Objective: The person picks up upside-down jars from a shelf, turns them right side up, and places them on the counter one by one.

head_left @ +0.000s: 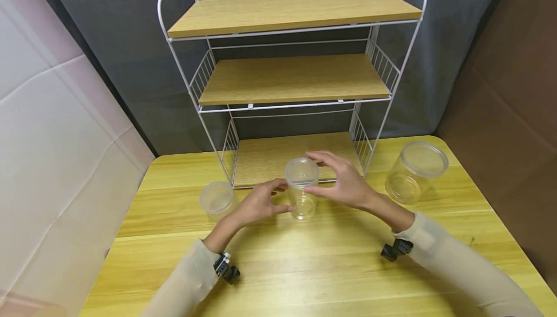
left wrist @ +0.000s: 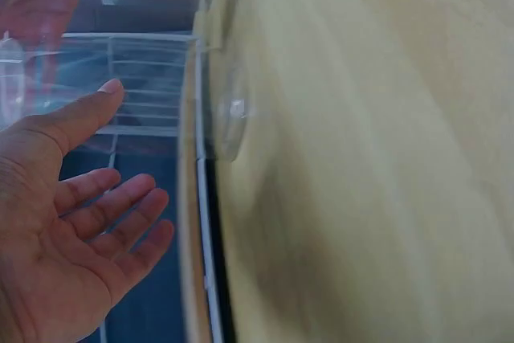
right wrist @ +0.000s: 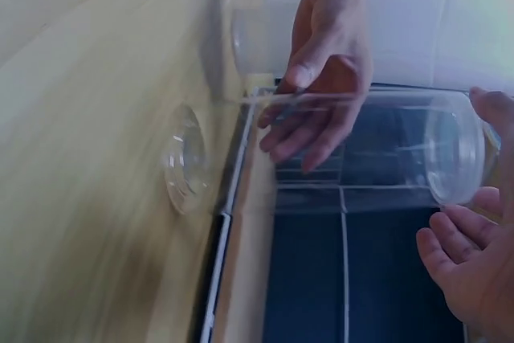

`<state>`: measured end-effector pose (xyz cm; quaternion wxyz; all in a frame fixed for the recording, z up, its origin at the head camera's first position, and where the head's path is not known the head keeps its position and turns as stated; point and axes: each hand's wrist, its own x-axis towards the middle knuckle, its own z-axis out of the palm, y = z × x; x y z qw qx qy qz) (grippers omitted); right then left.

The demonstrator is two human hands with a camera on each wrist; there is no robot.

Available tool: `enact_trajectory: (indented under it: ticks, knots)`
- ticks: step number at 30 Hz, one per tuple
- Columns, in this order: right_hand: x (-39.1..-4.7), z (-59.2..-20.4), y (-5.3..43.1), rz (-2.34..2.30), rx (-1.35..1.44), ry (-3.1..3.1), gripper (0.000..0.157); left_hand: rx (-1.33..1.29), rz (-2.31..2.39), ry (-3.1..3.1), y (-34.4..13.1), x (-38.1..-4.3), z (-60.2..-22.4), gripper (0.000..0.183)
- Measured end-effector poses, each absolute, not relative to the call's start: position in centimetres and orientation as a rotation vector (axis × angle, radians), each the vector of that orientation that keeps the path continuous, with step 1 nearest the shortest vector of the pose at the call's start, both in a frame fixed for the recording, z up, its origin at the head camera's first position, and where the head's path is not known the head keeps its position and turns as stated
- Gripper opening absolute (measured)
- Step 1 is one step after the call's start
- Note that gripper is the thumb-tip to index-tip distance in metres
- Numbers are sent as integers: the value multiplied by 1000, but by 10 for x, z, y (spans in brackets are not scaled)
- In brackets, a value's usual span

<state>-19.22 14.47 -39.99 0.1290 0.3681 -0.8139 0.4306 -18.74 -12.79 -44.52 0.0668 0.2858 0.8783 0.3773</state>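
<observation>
A tall clear plastic jar point(head_left: 303, 196) with a round lid point(head_left: 301, 172) stands upright in front of the shelf rack. My right hand point(head_left: 341, 181) grips it at the lid, thumb on the near side and fingers on the far side. In the right wrist view the fingertips point(right wrist: 454, 234) lie right at the lid's edge. My left hand point(head_left: 263, 203) is beside the jar's left side, its fingers loosely bent and spread. The left wrist view shows that palm point(left wrist: 60, 279) with nothing in it and the thumb pointing toward the jar.
A white wire rack with three wooden shelves point(head_left: 296, 78) stands at the back of the wooden table point(head_left: 283, 268). A smaller clear lidded jar point(head_left: 217, 197) is left of the left hand. A wider clear lidded jar point(head_left: 413, 172) stands at the right, beyond the right forearm.
</observation>
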Motion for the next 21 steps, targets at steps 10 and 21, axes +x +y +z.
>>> enact_trajectory:
  ticks: [10, 21]
  knots:
    - [-184, -365, 190, 1147, 1053, -2422, 68, 857, 1168, 2741, -170, -181, -398, 72]
    - [-183, -339, 267, 861, 817, -2710, 49, 835, 1016, 2843, -236, -177, -365, 58]
